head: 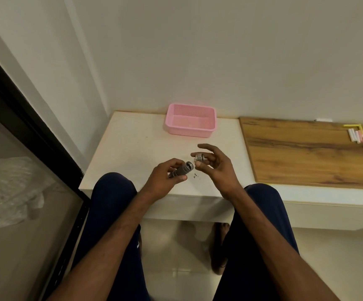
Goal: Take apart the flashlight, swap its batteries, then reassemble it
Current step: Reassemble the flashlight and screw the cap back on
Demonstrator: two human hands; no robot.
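Observation:
My left hand [165,179] grips the grey flashlight body [181,169] over the white table [132,153], its open end pointing right and up. A small gap separates that end from a little silver flashlight part [198,157], pinched between thumb and fingers of my right hand [215,164]; I cannot tell which part it is. No batteries show inside the body from here. Several tiny dark bits [196,176] lie on the table just below the two hands.
A pink perforated basket [191,119] stands at the back of the white table. To the right lies a wooden board [306,153] with several chalk sticks [359,133] at its far right. My knees are under the table's front edge. A dark-framed glass panel [24,127] runs along the left.

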